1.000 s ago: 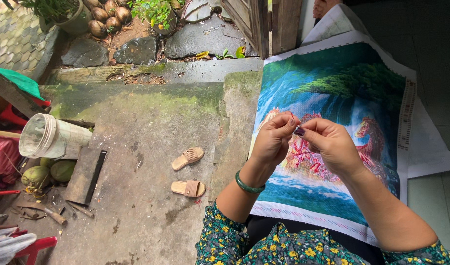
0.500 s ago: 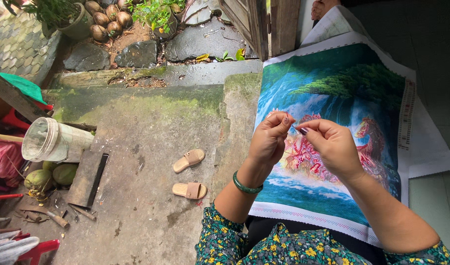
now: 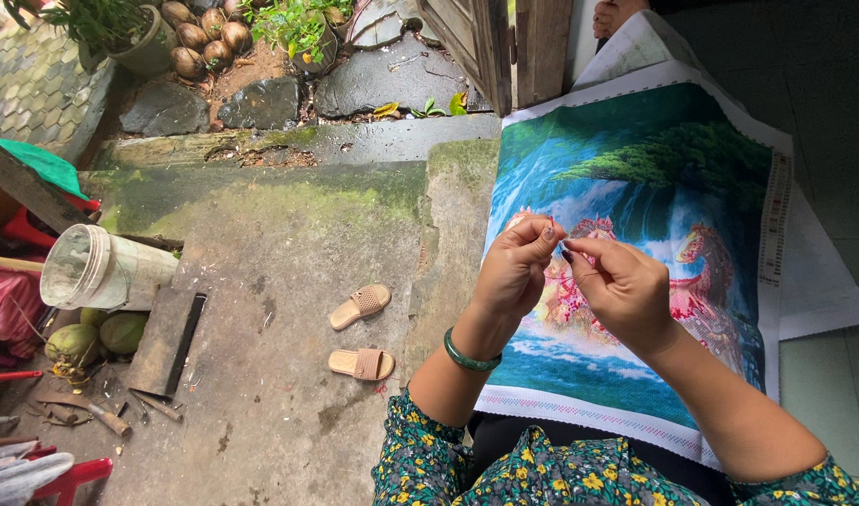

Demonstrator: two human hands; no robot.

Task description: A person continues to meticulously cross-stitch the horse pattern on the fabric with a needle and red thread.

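A large cross-stitch canvas with green trees, blue water and pink horses lies over my lap. My left hand, with a green bangle at the wrist, is held above its middle with fingertips pinched. My right hand faces it, thumb and forefinger pinched close to the left fingertips. A thin thread seems to run between them; it is too fine to see clearly, and no needle is visible. Both hands hover just over the pink stitched part.
Left of the canvas lies a mossy concrete yard with two tan sandals, a white bucket on its side, green coconuts, a flat board and potted plants. A wooden door frame stands at the top.
Both hands stay pinched together over the canvas, with only slight finger movement. The view has shifted a little.
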